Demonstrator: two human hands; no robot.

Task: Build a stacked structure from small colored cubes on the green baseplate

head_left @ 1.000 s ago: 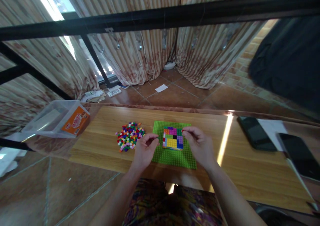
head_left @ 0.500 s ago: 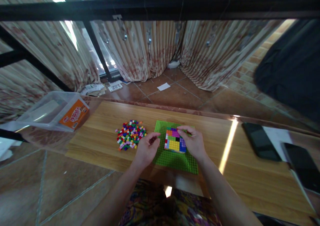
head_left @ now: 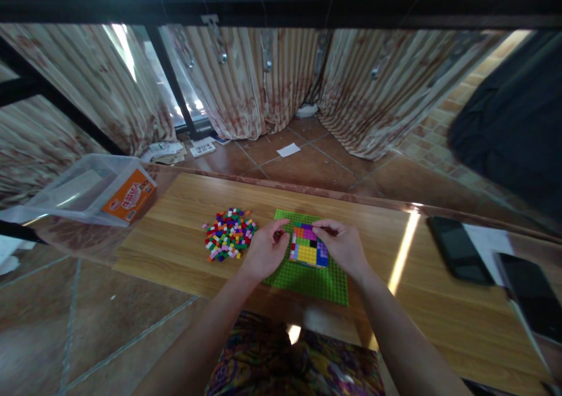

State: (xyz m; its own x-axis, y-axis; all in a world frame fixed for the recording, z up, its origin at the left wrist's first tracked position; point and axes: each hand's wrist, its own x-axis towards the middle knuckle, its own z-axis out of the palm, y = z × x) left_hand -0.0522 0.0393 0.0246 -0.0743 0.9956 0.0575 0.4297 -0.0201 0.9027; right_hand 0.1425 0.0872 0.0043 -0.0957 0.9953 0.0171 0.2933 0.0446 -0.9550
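the block [head_left: 306,252] looks well along, a pile [head_left: 230,236] lies loose, my left hand [head_left: 266,250] gapes; i cannot tell whether my right hand [head_left: 345,247] grips anything.

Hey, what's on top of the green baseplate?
A build of coloured bricks sits on the green baseplate. The left hand and right hand hide parts of the plate, so whatever lies beneath them can't be seen.

Daylight blazing upper L, blown out btwn the curtains [head_left: 267,100]; hard sun stripe [head_left: 403,250] slicing the table [head_left: 373,226] on the R, w/ glare at its far end. Dark cloth [head_left: 513,121] sinks into shadow. Wide-lens stretch at edges; pic's soft, bricks [head_left: 230,235] lacking fine detail.
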